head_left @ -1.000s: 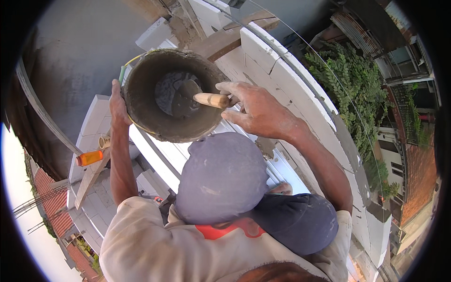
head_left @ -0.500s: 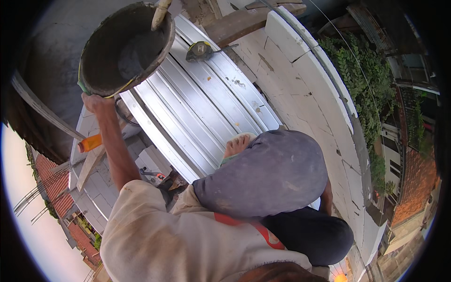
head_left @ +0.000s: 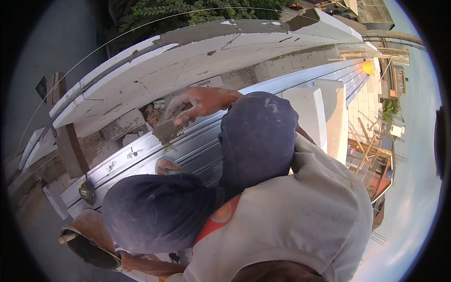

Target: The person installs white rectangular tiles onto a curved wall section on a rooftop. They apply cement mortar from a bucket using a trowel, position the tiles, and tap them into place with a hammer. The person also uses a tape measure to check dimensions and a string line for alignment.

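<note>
My right hand (head_left: 199,104) reaches over the ribbed silver metal sheeting (head_left: 206,152), fingers spread and bent downward, with nothing visible in it. Just below its thumb is a dark grey patch (head_left: 165,133); I cannot tell whether it is shadow, mortar or a flat piece. At the lower left, my left hand (head_left: 127,261) is closed at the rim of a dark mortar bucket (head_left: 89,249), its fingers partly hidden. A pale stick-like handle (head_left: 68,238) pokes out over the bucket's far rim. My bare foot (head_left: 167,166) rests on the sheeting between my knees.
A pale block wall (head_left: 188,58) topped with grey mortar curves along the far side, a thin string above it. A tape measure (head_left: 87,191) lies by a wooden post (head_left: 73,150). White blocks (head_left: 307,113) stand at my right; a yellow bucket (head_left: 368,67) is farther off.
My view has swung to the right, so the bucket and left hand now appear low at the left. My right hand, mostly hidden before, now stretches out over the sheeting toward the wall.
</note>
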`<state>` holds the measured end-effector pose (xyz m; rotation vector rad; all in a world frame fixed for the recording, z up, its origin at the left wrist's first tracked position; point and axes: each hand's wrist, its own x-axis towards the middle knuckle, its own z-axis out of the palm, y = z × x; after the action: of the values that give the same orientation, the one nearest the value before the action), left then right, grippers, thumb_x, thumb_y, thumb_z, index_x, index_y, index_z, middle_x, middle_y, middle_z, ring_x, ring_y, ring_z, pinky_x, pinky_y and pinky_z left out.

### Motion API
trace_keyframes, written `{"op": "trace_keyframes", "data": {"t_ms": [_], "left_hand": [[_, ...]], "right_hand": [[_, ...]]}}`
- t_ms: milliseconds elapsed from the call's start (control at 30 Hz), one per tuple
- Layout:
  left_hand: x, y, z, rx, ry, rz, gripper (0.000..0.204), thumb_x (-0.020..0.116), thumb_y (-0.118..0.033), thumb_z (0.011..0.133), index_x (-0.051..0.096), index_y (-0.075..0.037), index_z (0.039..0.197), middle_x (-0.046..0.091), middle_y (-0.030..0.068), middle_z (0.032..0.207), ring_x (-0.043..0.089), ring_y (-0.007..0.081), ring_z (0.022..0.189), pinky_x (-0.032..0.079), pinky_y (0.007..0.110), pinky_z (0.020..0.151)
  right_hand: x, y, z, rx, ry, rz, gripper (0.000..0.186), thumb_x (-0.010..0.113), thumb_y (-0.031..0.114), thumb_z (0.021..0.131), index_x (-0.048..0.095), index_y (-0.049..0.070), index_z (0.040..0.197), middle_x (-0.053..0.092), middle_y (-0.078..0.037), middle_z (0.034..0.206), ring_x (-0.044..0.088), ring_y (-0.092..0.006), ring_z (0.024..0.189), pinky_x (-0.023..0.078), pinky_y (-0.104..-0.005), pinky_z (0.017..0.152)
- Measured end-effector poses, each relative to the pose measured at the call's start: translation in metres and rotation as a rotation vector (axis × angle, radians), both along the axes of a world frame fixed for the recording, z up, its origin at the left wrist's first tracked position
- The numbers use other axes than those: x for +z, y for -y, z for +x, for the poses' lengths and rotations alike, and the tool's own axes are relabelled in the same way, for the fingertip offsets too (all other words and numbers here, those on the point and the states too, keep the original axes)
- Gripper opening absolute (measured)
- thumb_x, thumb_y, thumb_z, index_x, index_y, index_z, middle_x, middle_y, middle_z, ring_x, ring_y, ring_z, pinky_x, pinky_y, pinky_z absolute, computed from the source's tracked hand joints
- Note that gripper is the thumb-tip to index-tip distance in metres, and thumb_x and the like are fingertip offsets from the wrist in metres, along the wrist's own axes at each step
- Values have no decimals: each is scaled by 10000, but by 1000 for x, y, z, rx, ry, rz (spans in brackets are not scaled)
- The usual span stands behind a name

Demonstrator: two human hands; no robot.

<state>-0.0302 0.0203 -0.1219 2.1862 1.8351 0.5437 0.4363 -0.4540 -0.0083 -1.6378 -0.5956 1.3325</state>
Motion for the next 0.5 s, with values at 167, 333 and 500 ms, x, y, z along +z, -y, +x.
{"op": "trace_keyframes", "data": {"t_ms": [167,333,500], "left_hand": [[41,110,117,-456,166,-524,624,558,-715,889,708,-120,1007,716,156,960,751,336,942,575,480,925],[78,188,187,-672,59,-984,706,524,-755,889,652,-100,1119,686,180,1056,735,341,981,567,489,943],[101,230,245,-753,-74,-1183,800,489,-795,889,597,-81,1231,657,204,1152,719,345,1019,559,498,961]], "right_hand": [[3,75,-21,-594,173,117,546,761,392,983,649,38,1383,714,-129,1217,691,-183,1078,553,-348,954],[15,236,-82,-945,959,-303,654,814,239,918,525,63,1477,692,-156,1231,667,-306,1144,523,-441,1008],[59,423,-188,-810,953,-1218,1230,965,295,665,247,174,1656,418,-162,1570,443,-425,1411,366,-564,1184]]}}
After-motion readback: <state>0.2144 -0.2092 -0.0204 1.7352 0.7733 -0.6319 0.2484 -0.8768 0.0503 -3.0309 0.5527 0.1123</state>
